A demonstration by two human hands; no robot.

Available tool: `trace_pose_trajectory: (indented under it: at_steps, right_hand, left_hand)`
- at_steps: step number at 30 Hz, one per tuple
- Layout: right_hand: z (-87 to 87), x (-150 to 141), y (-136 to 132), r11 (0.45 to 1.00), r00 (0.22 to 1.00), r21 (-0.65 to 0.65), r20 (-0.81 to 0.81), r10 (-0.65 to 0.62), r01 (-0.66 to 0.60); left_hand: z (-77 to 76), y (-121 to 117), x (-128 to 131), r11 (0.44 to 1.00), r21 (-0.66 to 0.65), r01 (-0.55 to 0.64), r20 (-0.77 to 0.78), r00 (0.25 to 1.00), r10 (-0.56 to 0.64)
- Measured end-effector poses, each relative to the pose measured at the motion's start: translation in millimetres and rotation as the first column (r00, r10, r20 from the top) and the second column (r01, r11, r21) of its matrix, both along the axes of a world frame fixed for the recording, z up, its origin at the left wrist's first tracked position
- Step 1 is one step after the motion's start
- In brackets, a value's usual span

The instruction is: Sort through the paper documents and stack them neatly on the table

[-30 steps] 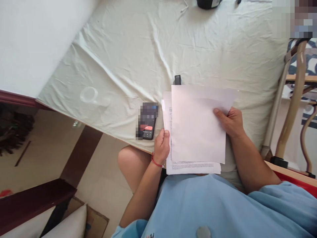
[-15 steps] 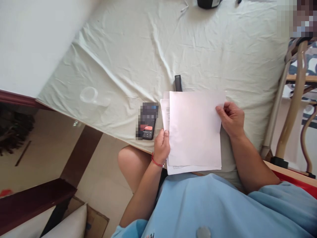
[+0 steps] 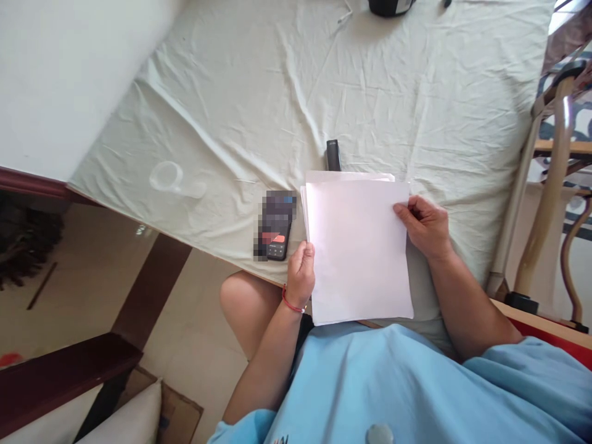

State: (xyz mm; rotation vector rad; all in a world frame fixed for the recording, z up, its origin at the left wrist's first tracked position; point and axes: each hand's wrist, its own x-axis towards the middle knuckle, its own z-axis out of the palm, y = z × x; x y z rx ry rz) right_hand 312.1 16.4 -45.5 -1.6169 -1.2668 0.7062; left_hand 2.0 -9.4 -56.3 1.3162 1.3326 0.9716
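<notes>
A small stack of white paper sheets (image 3: 359, 253) lies in front of my body, its top face blank. My left hand (image 3: 301, 272), with a red cord at the wrist, pinches the stack's left edge between thumb and fingers. On the other side, my right hand (image 3: 425, 225) grips the upper right edge of the sheets, thumb on top; its fingers are partly hidden behind the paper. Part of a lower sheet shows past the top edge. A black phone (image 3: 277, 237) with a lit screen rests just left of my left hand.
A small black device (image 3: 333, 155) sticks out beyond the papers' far edge. A clear round plastic item (image 3: 167, 177) lies on the wrinkled pale green cloth (image 3: 231, 92). A dark container (image 3: 391, 6) stands at the far edge. To the right is a chair with a tubular frame (image 3: 550, 185).
My right hand has moved slightly left and down with the top sheet. That sheet now lies over the others, covering the printed text that showed at the left and bottom edges.
</notes>
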Motion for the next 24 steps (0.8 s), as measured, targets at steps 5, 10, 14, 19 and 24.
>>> trace_pose_trajectory:
  at_steps: [5,10,14,19,24]
  right_hand:
    - [2.4,-4,0,1.0,0.999,0.006,0.036,0.006,-0.006]
    - [0.1,-5,1,1.0,0.996,-0.005,0.094,0.005,-0.004]
    - [-3.6,-3,3,0.995,0.983,0.078,0.166,-0.079,0.066]
    - [-7.6,6,6,0.997,0.997,0.06,0.056,-0.051,0.047]
    - [-9.8,20,4,0.997,0.999,-0.068,0.045,-0.026,0.029]
  left_hand:
    - [1.3,1,1,0.999,0.029,0.022,-0.056,0.998,-0.021]
    - [0.2,-1,1,0.996,0.08,0.041,-0.137,0.99,-0.03]
    - [1.3,-5,1,0.988,0.151,0.038,-0.133,0.991,-0.018]
    - [4.6,-9,1,0.991,0.134,0.026,-0.094,0.996,-0.013]
    - [9.2,-10,3,0.992,0.114,0.049,-0.119,0.992,-0.035]
